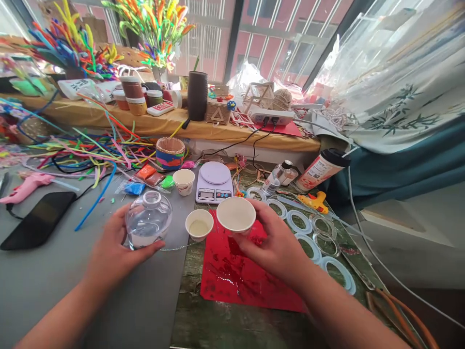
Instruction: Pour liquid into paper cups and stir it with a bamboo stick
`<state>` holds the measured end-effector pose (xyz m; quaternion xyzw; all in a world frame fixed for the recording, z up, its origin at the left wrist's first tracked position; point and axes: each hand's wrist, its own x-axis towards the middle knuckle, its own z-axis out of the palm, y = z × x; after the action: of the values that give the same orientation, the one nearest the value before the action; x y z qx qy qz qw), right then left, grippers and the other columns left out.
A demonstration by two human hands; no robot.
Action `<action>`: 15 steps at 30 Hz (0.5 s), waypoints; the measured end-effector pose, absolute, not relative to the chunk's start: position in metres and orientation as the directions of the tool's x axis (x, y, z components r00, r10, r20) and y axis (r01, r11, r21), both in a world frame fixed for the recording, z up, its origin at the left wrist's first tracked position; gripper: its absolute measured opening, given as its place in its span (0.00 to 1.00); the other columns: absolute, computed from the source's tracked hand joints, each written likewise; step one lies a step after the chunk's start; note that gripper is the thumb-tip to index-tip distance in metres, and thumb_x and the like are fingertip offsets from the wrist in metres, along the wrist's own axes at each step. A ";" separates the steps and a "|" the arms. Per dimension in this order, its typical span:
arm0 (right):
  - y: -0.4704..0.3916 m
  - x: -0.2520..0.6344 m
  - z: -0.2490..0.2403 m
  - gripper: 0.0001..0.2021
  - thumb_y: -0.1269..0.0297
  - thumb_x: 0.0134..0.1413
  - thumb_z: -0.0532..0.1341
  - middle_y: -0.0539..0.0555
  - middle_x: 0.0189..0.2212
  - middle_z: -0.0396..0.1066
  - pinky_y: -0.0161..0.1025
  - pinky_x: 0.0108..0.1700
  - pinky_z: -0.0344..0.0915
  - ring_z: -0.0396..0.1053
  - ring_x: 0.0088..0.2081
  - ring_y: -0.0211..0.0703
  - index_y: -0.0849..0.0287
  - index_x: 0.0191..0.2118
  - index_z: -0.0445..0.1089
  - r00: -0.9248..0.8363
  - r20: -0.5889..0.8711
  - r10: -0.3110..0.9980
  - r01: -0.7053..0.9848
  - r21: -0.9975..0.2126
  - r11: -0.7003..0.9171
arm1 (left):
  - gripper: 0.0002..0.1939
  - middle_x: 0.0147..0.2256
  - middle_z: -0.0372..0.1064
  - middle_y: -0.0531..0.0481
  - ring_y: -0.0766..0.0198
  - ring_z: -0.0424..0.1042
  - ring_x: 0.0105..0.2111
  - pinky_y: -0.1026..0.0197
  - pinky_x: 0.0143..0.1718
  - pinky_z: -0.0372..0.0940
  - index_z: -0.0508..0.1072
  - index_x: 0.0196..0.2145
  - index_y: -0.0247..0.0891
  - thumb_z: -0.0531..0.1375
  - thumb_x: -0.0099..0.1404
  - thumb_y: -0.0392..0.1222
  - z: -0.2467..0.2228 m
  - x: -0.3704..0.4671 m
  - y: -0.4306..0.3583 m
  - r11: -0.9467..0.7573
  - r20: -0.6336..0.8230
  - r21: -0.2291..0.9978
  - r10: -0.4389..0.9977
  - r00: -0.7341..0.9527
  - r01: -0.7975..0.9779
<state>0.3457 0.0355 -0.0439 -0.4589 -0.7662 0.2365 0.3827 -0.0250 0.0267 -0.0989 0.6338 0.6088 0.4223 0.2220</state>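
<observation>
My left hand (pixel 119 242) is closed around a clear round bottle (pixel 149 220) with an open neck and clear liquid inside. Held in my right hand (pixel 272 237) is a white paper cup (pixel 236 214), tilted slightly so its pale inside shows. Between the two hands stands a second paper cup (pixel 199 225) with a little pale liquid at its bottom. Behind it are a third paper cup (pixel 183 182) with a printed side and a white kitchen scale (pixel 214 182). Under my right hand lies a red sheet (pixel 240 281) with wet, shiny smears.
Pale blue ring moulds (pixel 307 245), a small capped bottle (pixel 278 177) and a yellow glue gun (pixel 314 202) lie on the right. At left are a black phone (pixel 39 219), a pink glue gun (pixel 27 188) and many pipe cleaners (pixel 98 152). Pliers (pixel 397 315) rest near the right edge.
</observation>
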 end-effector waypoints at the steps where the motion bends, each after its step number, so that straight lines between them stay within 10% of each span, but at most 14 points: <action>1: 0.043 0.346 -0.037 0.31 0.67 0.63 0.70 0.61 0.64 0.78 0.57 0.64 0.78 0.78 0.63 0.59 0.49 0.70 0.66 -0.354 0.351 0.867 0.564 -0.659 0.497 | 0.43 0.63 0.78 0.38 0.38 0.82 0.61 0.37 0.62 0.80 0.65 0.67 0.48 0.75 0.63 0.66 -0.103 -0.025 0.030 -0.153 0.268 0.814 0.955 -0.128 0.560; 15: 0.096 0.308 0.002 0.31 0.76 0.63 0.63 0.65 0.59 0.80 0.66 0.61 0.76 0.78 0.56 0.64 0.55 0.70 0.69 -0.848 0.106 0.519 0.520 -0.017 0.854 | 0.48 0.63 0.78 0.44 0.42 0.80 0.62 0.40 0.66 0.76 0.63 0.69 0.47 0.78 0.61 0.63 -0.116 -0.030 0.037 -0.130 0.212 0.880 0.968 -0.132 0.456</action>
<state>0.3085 0.0958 0.0019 -0.2703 -0.9613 -0.0060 0.0536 -0.0299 0.0366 -0.1158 0.5964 0.5972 0.4576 0.2797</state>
